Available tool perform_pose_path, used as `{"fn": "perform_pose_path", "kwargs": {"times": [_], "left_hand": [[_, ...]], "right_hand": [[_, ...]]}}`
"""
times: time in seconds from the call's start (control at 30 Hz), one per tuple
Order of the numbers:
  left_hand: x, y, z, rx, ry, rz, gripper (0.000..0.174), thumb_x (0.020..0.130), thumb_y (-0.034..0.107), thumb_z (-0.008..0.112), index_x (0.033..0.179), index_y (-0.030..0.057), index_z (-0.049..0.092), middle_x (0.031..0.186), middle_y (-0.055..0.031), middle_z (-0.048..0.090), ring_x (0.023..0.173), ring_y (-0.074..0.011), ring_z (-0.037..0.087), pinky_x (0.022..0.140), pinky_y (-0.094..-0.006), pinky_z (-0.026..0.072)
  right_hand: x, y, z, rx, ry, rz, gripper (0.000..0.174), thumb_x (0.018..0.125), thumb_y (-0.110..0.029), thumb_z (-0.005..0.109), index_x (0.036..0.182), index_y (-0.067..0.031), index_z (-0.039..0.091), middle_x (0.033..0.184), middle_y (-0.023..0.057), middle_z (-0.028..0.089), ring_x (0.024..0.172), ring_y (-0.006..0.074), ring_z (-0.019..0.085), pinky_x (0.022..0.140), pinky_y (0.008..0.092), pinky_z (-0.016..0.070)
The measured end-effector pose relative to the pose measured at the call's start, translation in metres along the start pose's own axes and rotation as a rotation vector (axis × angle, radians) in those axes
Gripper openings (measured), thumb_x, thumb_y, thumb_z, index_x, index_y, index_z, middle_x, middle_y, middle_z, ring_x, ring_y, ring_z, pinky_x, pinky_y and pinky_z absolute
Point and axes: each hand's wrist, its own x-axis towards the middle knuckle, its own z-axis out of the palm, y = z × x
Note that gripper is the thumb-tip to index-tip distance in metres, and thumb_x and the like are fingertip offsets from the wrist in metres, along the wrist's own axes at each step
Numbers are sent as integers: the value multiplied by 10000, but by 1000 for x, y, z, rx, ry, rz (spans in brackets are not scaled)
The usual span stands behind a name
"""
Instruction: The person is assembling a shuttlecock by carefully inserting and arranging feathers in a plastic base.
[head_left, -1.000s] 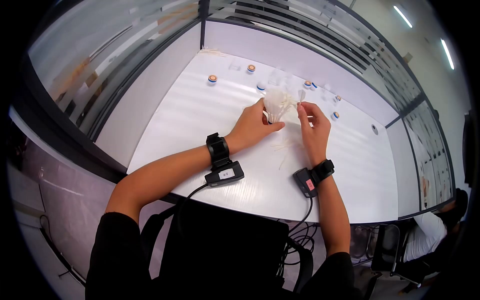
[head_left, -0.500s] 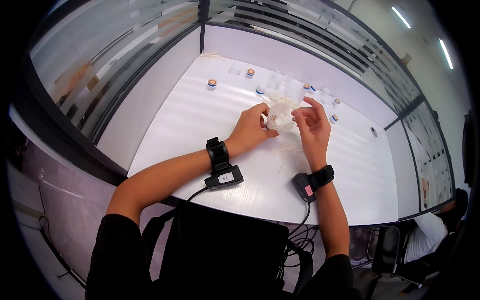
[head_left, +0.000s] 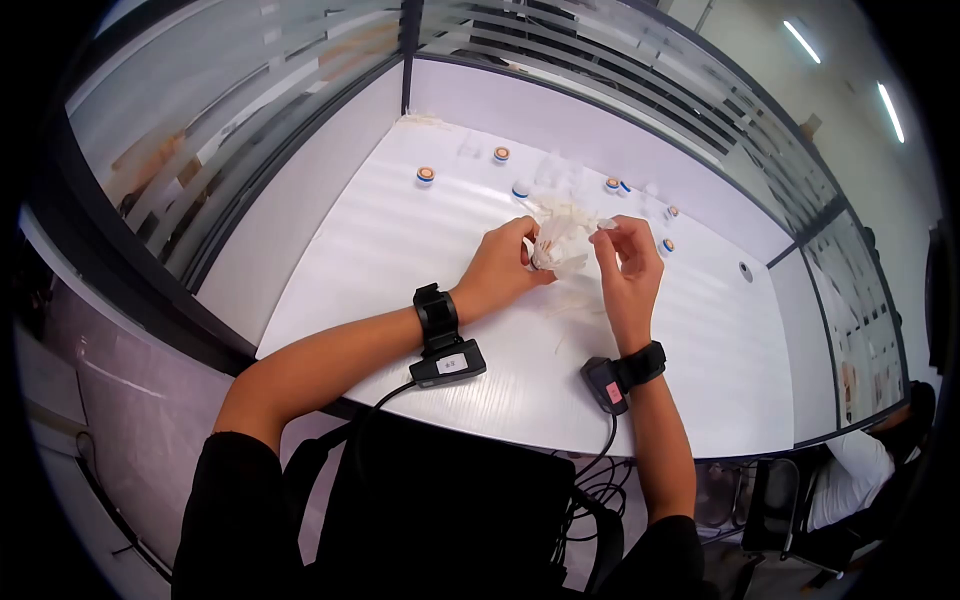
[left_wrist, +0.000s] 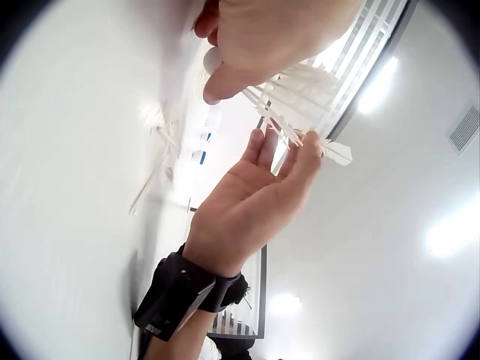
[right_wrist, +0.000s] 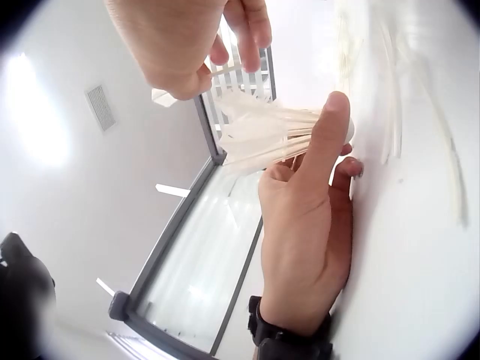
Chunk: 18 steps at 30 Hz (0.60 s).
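Observation:
My left hand (head_left: 497, 262) grips a white feather shuttlecock (head_left: 560, 250) low at its cork end, thumb across the quill bases. In the right wrist view, the shuttlecock's feather skirt (right_wrist: 251, 131) fans out toward the right hand. Between thumb and forefinger, my right hand (head_left: 630, 270) pinches a loose white feather (left_wrist: 337, 152), its vane sticking out past the fingertips. That hand's other fingers are loosely bent beside the skirt. Most of the cork is hidden behind the left fingers.
Thin pale quills (head_left: 572, 305) lie on the white table below the hands, with another bunch (head_left: 425, 120) in the far left corner. Several small round pieces with orange tops and blue bands (head_left: 426, 176) stand toward the back. Partition walls (head_left: 590, 125) enclose the table.
The shuttlecock has turned in my left hand, from skirt pointing up and away to tilted toward the right hand. My right hand has dipped to the skirt and drawn slightly back, pinching a feather.

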Motion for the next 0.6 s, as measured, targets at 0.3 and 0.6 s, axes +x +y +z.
{"fn": "perform_pose_path", "kwargs": {"times": [0.3, 0.6], "left_hand": [[-1, 0, -1, 9, -8, 28, 402, 671, 65, 876, 967, 1, 613, 932, -86, 658, 717, -184, 572, 694, -329, 515], [-2, 1, -1, 7, -2, 41, 397, 659, 57, 877, 955, 1, 618, 943, -97, 667, 723, -204, 584, 691, -335, 518]], "right_hand": [[0, -3, -1, -126, -74, -4, 81, 941, -58, 679, 958, 19, 661, 858, 64, 723, 820, 118, 668, 776, 280, 504], [0, -14, 2, -268, -98, -43, 125, 900, -112, 719, 921, 8, 690, 828, 76, 748, 741, 140, 657, 735, 281, 495]]}}
